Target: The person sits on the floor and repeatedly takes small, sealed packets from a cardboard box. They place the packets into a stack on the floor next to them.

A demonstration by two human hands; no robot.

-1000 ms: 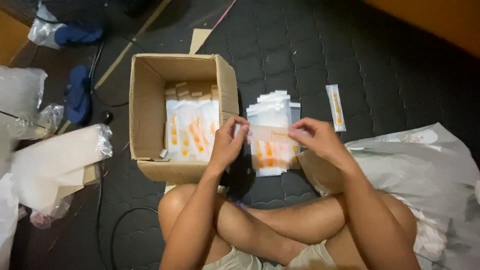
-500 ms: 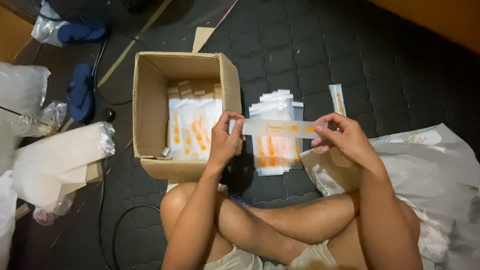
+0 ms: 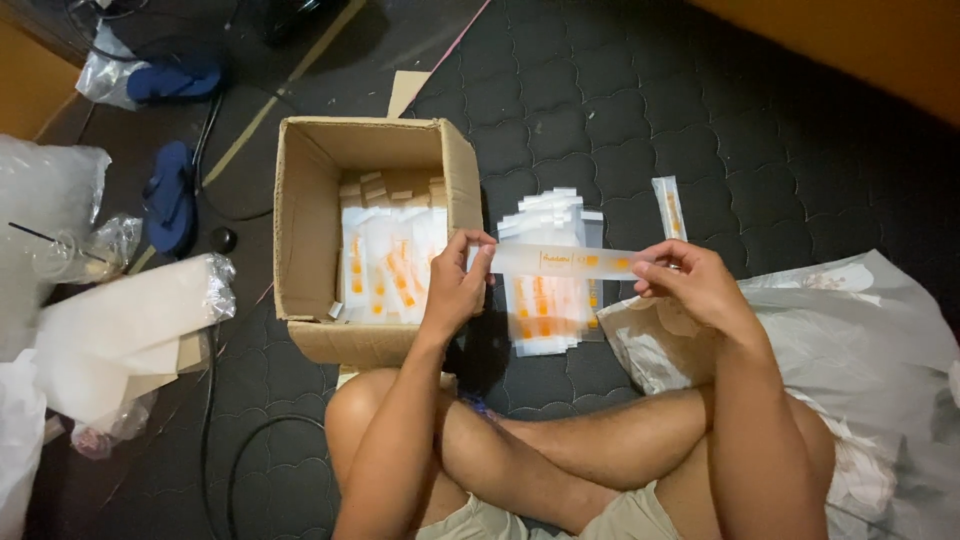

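Note:
I hold a long clear packet with orange marks point(image 3: 565, 262) level between both hands. My left hand point(image 3: 455, 288) pinches its left end and my right hand point(image 3: 690, 285) pinches its right end. Below it on the dark quilted mat lies a pile of the same packets point(image 3: 548, 300). An open cardboard box point(image 3: 300, 230) to the left of my left hand holds several more packets point(image 3: 390, 260) standing in rows. One single packet point(image 3: 669, 206) lies apart on the mat, just beyond my right hand.
A large plastic bag point(image 3: 880, 340) lies by my right knee. Left of the box are a wrapped white roll point(image 3: 130, 320), clear bags point(image 3: 40, 190), blue sandals point(image 3: 168, 195) and a black cable point(image 3: 215, 440). My crossed legs fill the near side.
The packet was lifted off the pile and stretched out level between my hands; my right hand moved right and slightly up. My left hand stayed by the box.

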